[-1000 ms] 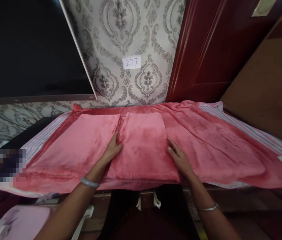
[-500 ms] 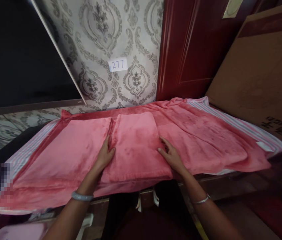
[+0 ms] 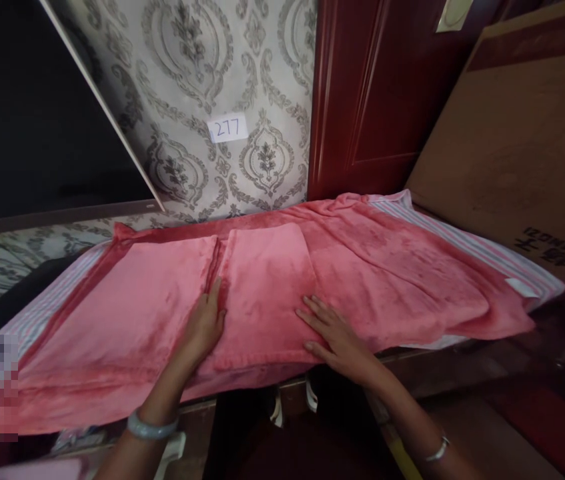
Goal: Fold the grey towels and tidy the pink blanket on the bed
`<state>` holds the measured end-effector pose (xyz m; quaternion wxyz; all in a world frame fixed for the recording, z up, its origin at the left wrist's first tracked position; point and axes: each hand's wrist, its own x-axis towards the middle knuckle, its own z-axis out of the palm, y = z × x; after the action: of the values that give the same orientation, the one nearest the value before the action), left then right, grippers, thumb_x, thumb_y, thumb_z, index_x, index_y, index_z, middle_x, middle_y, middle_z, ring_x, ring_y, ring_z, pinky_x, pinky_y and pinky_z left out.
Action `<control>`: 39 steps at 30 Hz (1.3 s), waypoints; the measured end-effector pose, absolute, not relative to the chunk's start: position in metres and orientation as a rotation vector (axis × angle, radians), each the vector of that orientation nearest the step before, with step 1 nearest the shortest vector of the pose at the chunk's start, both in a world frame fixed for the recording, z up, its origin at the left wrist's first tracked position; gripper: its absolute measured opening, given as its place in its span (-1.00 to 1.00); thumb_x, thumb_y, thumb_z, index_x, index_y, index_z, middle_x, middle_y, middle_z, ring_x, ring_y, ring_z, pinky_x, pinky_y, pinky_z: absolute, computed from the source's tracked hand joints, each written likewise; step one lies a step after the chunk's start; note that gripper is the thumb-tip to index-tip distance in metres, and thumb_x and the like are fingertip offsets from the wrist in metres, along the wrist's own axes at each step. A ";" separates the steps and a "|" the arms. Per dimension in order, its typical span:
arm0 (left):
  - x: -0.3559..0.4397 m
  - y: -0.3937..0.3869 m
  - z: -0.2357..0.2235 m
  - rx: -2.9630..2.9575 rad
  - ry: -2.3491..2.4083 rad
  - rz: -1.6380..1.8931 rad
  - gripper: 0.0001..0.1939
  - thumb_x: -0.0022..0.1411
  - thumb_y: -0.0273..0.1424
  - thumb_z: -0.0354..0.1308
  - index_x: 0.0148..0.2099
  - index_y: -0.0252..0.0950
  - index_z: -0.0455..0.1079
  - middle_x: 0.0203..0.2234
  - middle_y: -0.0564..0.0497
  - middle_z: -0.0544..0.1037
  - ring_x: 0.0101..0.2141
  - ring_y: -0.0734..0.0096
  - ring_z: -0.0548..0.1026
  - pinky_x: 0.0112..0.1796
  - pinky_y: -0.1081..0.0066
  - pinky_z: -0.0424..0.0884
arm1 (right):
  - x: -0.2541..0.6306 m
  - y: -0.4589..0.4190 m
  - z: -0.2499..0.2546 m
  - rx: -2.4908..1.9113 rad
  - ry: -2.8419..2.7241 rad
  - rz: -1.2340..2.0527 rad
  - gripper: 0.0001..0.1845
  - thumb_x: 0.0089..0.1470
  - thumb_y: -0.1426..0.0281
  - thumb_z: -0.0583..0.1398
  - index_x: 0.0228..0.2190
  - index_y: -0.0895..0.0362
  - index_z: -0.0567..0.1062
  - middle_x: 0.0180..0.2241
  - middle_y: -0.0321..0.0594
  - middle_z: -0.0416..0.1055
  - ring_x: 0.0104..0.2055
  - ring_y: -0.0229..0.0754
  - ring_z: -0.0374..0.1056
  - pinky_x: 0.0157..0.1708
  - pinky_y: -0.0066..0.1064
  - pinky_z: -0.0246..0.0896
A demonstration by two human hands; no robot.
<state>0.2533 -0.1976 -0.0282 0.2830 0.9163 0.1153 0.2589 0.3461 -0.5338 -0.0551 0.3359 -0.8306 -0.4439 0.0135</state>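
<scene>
A pink plush blanket lies spread lengthwise over a table, its striped white-and-grey border showing at both ends. Its left part is folded in two flat panels with a narrow gap between them. My left hand rests along that gap, fingers extended at the edge of the middle folded panel and thumb toward the panel. On the right side of the same panel, my right hand lies flat with its fingers spread, pressing on the plush. Neither hand grips the cloth. A small white label shows near the right border.
A dark screen stands at the back left. Behind the blanket are patterned wallpaper with a paper marked 277 and a dark red door. A large cardboard box leans at the right. Drawer handles show below the table edge.
My right hand has moved from the panel's right edge onto its surface, flattening out. My left hand has shifted slightly down and left along the gap. The view has turned slightly.
</scene>
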 end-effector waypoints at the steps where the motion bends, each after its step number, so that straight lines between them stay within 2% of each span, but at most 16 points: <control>1: 0.252 -0.198 -0.023 2.526 0.338 0.642 -0.27 0.15 -0.34 0.16 0.38 -0.22 0.21 0.15 -0.25 0.45 0.07 -0.12 0.51 0.13 -0.04 0.42 | 0.349 -0.534 -0.052 -2.154 -1.153 0.040 -0.39 0.31 0.12 0.15 0.33 -0.15 0.26 0.41 -0.21 0.04 0.45 0.06 -0.06 0.39 0.18 -0.19; 4: 0.257 -0.203 0.000 2.741 0.394 0.574 -0.36 0.20 -0.32 0.10 0.34 -0.23 0.29 0.16 -0.28 0.43 0.01 -0.17 0.53 0.04 -0.10 0.46 | 0.361 -0.525 -0.036 -2.130 -1.113 -0.023 -0.48 0.34 0.15 0.09 0.27 -0.08 0.38 0.33 -0.14 0.21 0.40 0.06 0.07 0.39 0.21 -0.18; 6: 0.273 -0.212 0.015 2.789 0.284 0.574 -0.44 0.24 -0.32 0.06 0.28 -0.28 0.36 0.21 -0.32 0.40 0.13 -0.22 0.46 0.13 -0.13 0.38 | 0.369 -0.512 -0.023 -2.132 -1.125 -0.067 -0.47 0.34 0.16 0.08 0.27 0.01 0.39 0.32 -0.08 0.24 0.40 0.06 0.07 0.40 0.17 -0.18; 9: 0.320 -0.230 0.033 2.704 -0.035 0.426 -0.46 0.31 -0.27 0.03 0.29 -0.28 0.36 0.30 -0.24 0.35 0.31 -0.02 0.29 0.30 0.02 0.19 | 0.376 -0.489 -0.009 -2.164 -1.227 -0.040 -0.37 0.31 0.15 0.13 0.33 0.06 0.30 0.38 -0.05 0.12 0.45 0.07 -0.06 0.43 0.12 -0.25; 11: 0.357 -0.241 0.038 2.654 -0.168 0.305 -0.44 0.33 -0.26 0.03 0.34 -0.25 0.29 0.36 -0.18 0.27 0.36 0.10 0.21 0.34 0.08 0.10 | 0.377 -0.478 -0.008 -2.207 -1.276 0.040 -0.30 0.28 0.11 0.17 0.36 0.01 0.23 0.42 -0.09 0.00 0.48 0.12 -0.19 0.42 0.18 -0.31; 14: 0.402 -0.249 0.036 2.674 -0.133 0.245 -0.41 0.34 -0.26 0.05 0.38 -0.21 0.23 0.41 -0.19 0.16 0.40 0.04 0.08 0.36 -0.06 -0.07 | 0.375 -0.472 -0.016 -2.270 -1.279 0.143 -0.26 0.27 0.06 0.19 0.38 -0.08 0.16 0.46 -0.16 -0.14 0.49 0.19 -0.35 0.39 0.30 -0.38; 18: 0.425 -0.247 0.013 2.774 0.103 0.267 -0.41 0.33 -0.24 0.12 0.37 -0.17 0.25 0.41 -0.22 0.15 0.42 -0.17 -0.01 0.32 -0.31 -0.29 | 0.373 -0.474 -0.023 -2.302 -1.258 0.197 -0.26 0.27 0.06 0.18 0.38 -0.12 0.15 0.46 -0.20 -0.18 0.50 0.17 -0.39 0.39 0.30 -0.44; 21: 0.426 -0.243 -0.004 2.826 0.180 0.294 -0.39 0.35 -0.20 0.10 0.40 -0.15 0.22 0.41 -0.22 0.14 0.41 -0.23 -0.01 0.30 -0.37 -0.27 | 0.374 -0.475 -0.023 -2.306 -1.255 0.252 -0.25 0.26 0.05 0.17 0.39 -0.13 0.13 0.47 -0.23 -0.20 0.50 0.16 -0.40 0.40 0.27 -0.46; 26: 0.423 -0.242 -0.011 2.989 0.179 0.254 -0.36 0.42 -0.12 -0.02 0.46 -0.17 0.09 0.44 -0.15 0.09 0.42 -0.12 -0.02 0.32 -0.32 -0.14 | 0.374 -0.474 -0.031 -2.330 -1.229 0.254 -0.26 0.29 0.03 0.14 0.40 -0.19 0.06 0.48 -0.31 -0.27 0.50 0.11 -0.45 0.41 0.22 -0.50; 31: 0.422 -0.241 -0.010 3.033 0.194 0.231 -0.35 0.45 -0.09 -0.09 0.48 -0.15 0.02 0.45 -0.10 0.07 0.43 -0.03 -0.01 0.33 -0.25 -0.10 | 0.376 -0.474 -0.042 -2.333 -1.230 0.217 -0.26 0.30 -0.02 0.09 0.40 -0.24 0.02 0.48 -0.36 -0.27 0.51 0.10 -0.44 0.42 0.20 -0.52; 35: 0.420 -0.242 -0.011 2.983 0.217 0.269 -0.40 0.46 -0.12 -0.11 0.45 -0.19 0.10 0.43 -0.19 0.12 0.41 0.02 0.04 0.34 -0.20 -0.07 | 0.377 -0.474 -0.046 -2.327 -1.247 0.183 -0.27 0.31 -0.04 0.07 0.40 -0.26 0.00 0.48 -0.38 -0.26 0.51 0.09 -0.42 0.42 0.18 -0.50; 39: 0.421 -0.239 -0.006 2.977 0.325 0.403 -0.52 0.48 -0.24 -0.14 0.33 -0.24 0.27 0.33 -0.22 0.30 0.35 0.10 0.19 0.33 -0.13 0.00 | 0.378 -0.474 -0.051 -2.359 -1.251 0.138 -0.27 0.30 -0.02 0.09 0.40 -0.25 0.03 0.47 -0.36 -0.22 0.50 0.09 -0.36 0.42 0.19 -0.45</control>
<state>0.4210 -0.2393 -0.0063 0.0600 0.9835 0.1074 0.1330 0.3780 -0.4736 -0.0507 0.2317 -0.8583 -0.4551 0.0502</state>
